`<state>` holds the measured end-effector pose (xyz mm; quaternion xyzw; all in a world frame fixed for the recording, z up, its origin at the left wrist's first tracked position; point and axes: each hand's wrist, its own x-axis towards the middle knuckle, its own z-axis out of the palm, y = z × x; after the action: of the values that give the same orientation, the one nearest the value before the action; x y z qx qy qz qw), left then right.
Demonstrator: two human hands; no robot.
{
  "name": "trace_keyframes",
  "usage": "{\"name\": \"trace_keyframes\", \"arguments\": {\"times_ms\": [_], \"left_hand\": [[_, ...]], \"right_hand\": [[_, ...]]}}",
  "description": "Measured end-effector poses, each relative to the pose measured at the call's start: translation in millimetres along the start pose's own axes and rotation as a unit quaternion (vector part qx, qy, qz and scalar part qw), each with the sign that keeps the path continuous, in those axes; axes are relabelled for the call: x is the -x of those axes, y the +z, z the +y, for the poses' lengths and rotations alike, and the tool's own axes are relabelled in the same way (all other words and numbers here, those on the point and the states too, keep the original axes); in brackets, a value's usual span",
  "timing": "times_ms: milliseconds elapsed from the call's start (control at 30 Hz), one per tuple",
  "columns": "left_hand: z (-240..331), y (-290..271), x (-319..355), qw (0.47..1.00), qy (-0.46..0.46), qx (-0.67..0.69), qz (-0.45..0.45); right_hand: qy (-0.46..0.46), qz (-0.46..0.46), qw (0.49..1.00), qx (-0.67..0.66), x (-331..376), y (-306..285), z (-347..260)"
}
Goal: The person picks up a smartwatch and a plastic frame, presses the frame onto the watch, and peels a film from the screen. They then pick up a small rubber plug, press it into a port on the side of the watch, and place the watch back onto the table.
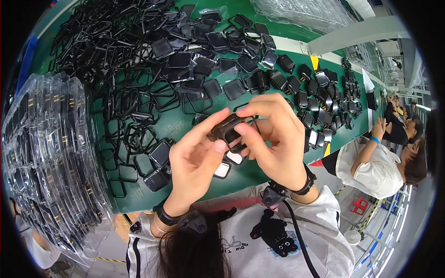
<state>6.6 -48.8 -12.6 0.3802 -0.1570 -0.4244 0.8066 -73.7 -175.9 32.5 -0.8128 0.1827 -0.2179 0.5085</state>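
- Find dark hair (192, 252) nearest the camera, hanging at the lower edge over a light printed top (320, 231).
- Locate the small black case (230, 135) between both hands, raised above the green desk (178, 122).
- Read the left hand (191, 160) as clamped on the case's left end with thumb and index finger; read the right hand (278, 136) as pinched on the other end, with thumb against the near face.
- Judge light, stiff and probably plastic: smooth enough to slip, thin enough at the edges to crack or bend if squeezed hard. Cannot tell the contents behind the fingers.
- Best gripped by opposite edges, keeping fingertips off the flat face for fear of scratches.
- Just below the hands, note a pale-faced piece (222, 170).
- Farther left, see loose black frames (136, 134) and stacked clear trays (51, 167).
- To the right, see rows of black units (320, 99), then a co-worker (371, 167) in white.
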Motion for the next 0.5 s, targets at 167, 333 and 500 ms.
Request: {"name": "trace_keyframes", "arguments": {"times_ms": [167,333,500], "left_hand": [[-3.7,-2.0,3.2,0.999,0.018,-0.022,-0.017],[-4.6,-8.8,3.7,0.999,0.025,-0.046,-0.011],[0.2,-11.9,7.1,0.995,-0.009,-0.100,-0.015]], "right_hand": [[-0.140,0.006,0.980,0.141,-0.8,2.4,9.8],[-0.021,-0.085,0.996,0.008,-4.1,-4.4,15.8],[0.101,-0.157,0.971,-0.146,-9.3,-12.0,19.7]]}}
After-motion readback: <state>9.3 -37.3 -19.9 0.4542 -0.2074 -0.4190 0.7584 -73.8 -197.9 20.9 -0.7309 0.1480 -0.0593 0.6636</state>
